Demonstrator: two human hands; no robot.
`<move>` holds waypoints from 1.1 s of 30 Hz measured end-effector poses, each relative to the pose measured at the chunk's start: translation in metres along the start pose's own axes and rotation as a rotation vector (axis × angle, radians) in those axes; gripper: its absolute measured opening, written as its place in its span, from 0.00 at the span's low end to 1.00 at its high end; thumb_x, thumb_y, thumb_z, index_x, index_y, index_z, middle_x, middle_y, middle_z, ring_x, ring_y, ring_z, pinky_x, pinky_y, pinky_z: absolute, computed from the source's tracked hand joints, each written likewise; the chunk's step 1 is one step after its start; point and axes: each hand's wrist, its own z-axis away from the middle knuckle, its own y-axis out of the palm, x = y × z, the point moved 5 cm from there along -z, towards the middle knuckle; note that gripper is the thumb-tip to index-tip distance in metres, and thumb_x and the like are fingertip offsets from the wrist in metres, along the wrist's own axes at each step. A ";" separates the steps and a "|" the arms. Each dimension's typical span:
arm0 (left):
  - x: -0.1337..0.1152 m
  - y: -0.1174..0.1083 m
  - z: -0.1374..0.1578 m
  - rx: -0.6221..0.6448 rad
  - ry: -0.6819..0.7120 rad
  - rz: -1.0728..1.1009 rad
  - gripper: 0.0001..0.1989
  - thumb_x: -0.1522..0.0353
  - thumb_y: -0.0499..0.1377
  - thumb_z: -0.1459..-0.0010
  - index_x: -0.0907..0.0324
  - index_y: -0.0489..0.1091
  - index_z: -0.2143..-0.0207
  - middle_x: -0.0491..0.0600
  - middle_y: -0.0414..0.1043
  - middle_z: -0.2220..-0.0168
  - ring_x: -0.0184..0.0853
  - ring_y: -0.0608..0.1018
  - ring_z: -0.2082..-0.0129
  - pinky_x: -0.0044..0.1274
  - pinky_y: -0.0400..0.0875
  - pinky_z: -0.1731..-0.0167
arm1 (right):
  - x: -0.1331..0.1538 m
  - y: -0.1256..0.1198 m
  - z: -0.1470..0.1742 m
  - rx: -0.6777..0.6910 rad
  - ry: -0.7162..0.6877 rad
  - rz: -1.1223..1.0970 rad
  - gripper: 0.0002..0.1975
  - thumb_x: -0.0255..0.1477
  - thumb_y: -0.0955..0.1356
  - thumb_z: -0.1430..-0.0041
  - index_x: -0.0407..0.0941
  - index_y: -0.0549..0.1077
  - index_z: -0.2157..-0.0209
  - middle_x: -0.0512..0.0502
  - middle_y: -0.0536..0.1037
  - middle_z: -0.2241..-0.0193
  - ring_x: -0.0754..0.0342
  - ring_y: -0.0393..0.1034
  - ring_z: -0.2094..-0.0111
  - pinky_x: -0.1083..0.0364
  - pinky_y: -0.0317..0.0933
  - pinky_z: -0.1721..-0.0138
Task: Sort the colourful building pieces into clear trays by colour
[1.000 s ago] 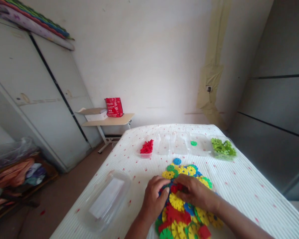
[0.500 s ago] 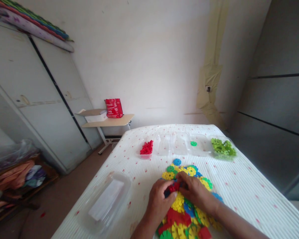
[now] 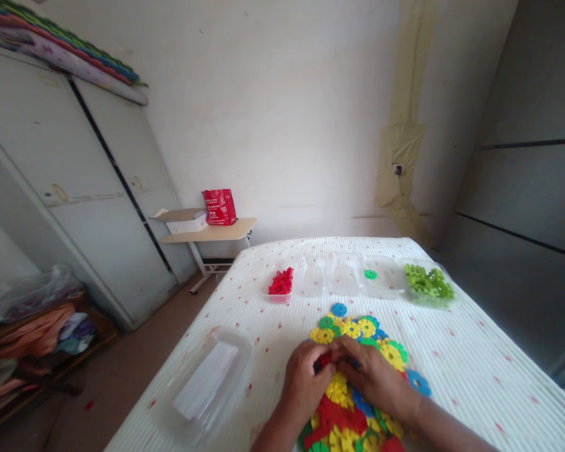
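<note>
My left hand (image 3: 306,376) is curled around small red plastic building pieces (image 3: 324,360), which show between thumb and forefinger. Against it, with fingertips meeting the left hand's fingers, is my right hand (image 3: 370,373); its fingers are bent inward and whatever they grip is hidden. Both hands are over a heap of plastic snowflake discs (image 3: 392,355) in yellow, green and blue. Larger red pieces (image 3: 341,419) lie on the heap nearer to me, between my forearms.
Along the table's (image 3: 456,351) far side stand a clear tub of red pieces (image 3: 281,281), clear containers (image 3: 343,276), a green disc (image 3: 370,274) and a tub of light green pieces (image 3: 428,281). At left lies a clear tray (image 3: 245,358) holding a white slab (image 3: 207,380).
My hands have drawn closer together, and the right fingers now cover more of the red pieces. The whole view has shifted slightly.
</note>
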 end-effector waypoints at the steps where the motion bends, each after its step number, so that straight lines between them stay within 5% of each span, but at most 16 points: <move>1: 0.000 0.000 -0.001 0.003 -0.003 0.000 0.12 0.76 0.57 0.53 0.59 0.74 0.66 0.49 0.75 0.68 0.34 0.75 0.66 0.25 0.68 0.63 | 0.001 0.000 0.000 -0.002 -0.007 0.001 0.07 0.21 0.59 0.43 0.46 0.65 0.65 0.49 0.74 0.68 0.56 0.69 0.66 0.58 0.63 0.62; 13: 0.011 0.002 -0.016 0.059 -0.247 -0.067 0.07 0.73 0.58 0.58 0.59 0.74 0.74 0.45 0.75 0.75 0.34 0.75 0.73 0.23 0.66 0.71 | 0.000 -0.024 0.005 -0.111 0.038 0.089 0.07 0.30 0.59 0.39 0.46 0.67 0.66 0.49 0.75 0.71 0.55 0.70 0.69 0.58 0.63 0.67; 28: 0.007 -0.002 -0.022 0.099 -0.155 -0.261 0.08 0.72 0.57 0.56 0.56 0.76 0.75 0.45 0.74 0.75 0.32 0.73 0.73 0.22 0.62 0.71 | -0.041 -0.103 0.037 -0.347 0.117 0.209 0.10 0.39 0.63 0.43 0.48 0.71 0.68 0.47 0.78 0.71 0.52 0.73 0.71 0.56 0.67 0.69; 33: 0.010 -0.029 -0.038 0.035 -0.161 -0.194 0.07 0.72 0.56 0.54 0.58 0.76 0.75 0.44 0.74 0.76 0.31 0.74 0.73 0.20 0.63 0.72 | -0.069 -0.124 0.054 -0.401 0.162 0.222 0.12 0.40 0.64 0.45 0.47 0.72 0.68 0.46 0.79 0.72 0.51 0.75 0.73 0.56 0.68 0.71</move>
